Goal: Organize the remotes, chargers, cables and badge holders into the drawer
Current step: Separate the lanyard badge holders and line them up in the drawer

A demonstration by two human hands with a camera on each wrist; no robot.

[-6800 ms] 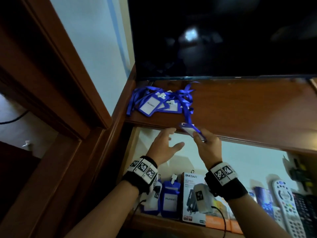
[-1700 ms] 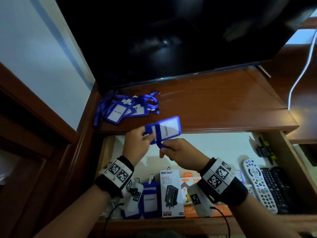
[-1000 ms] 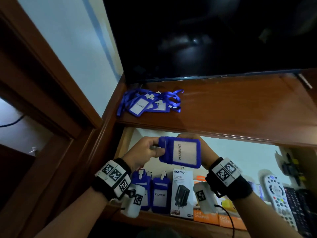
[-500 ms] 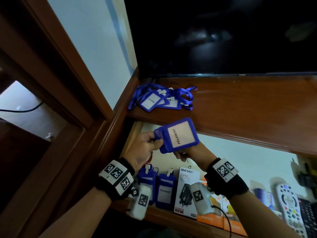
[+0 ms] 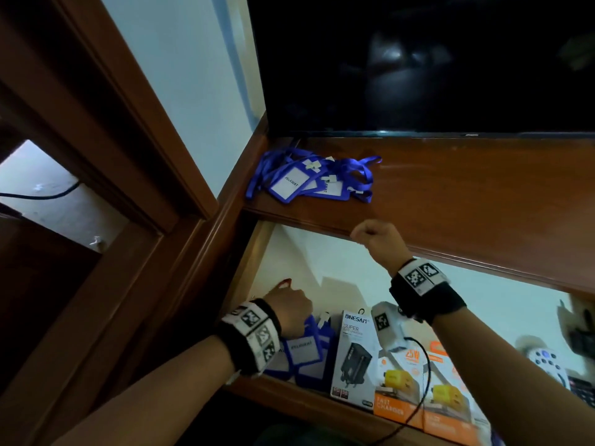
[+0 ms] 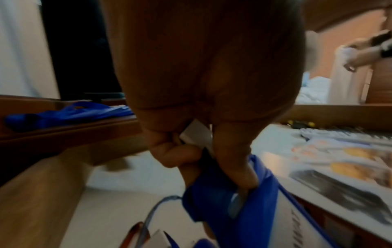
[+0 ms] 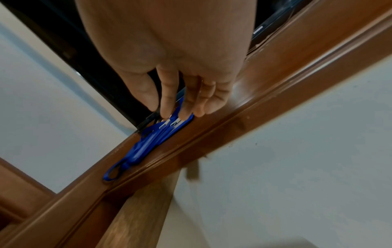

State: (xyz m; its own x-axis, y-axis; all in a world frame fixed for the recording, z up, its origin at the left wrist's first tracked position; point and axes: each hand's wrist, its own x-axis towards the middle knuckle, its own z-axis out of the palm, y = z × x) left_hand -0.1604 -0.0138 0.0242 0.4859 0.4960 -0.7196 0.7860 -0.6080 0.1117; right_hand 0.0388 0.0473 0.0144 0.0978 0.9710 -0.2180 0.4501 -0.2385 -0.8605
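My left hand is low in the open drawer, at its front left. It pinches the top of a blue badge holder by its white clip, next to other blue badge holders standing there. My right hand is up at the shelf edge with fingers loosely curled and holds nothing. In the right wrist view its fingertips are close to the pile of blue badge holders with lanyards on the shelf; whether they touch it I cannot tell. That pile lies at the shelf's left end.
In the drawer, right of the badge holders, stand a white charger box and orange charger boxes, with a white remote at the far right. A black TV stands on the wooden shelf. A wooden frame is at left.
My right hand let go of the badge holder and rose to the shelf edge. My left hand carried the holder down into the drawer's front left.
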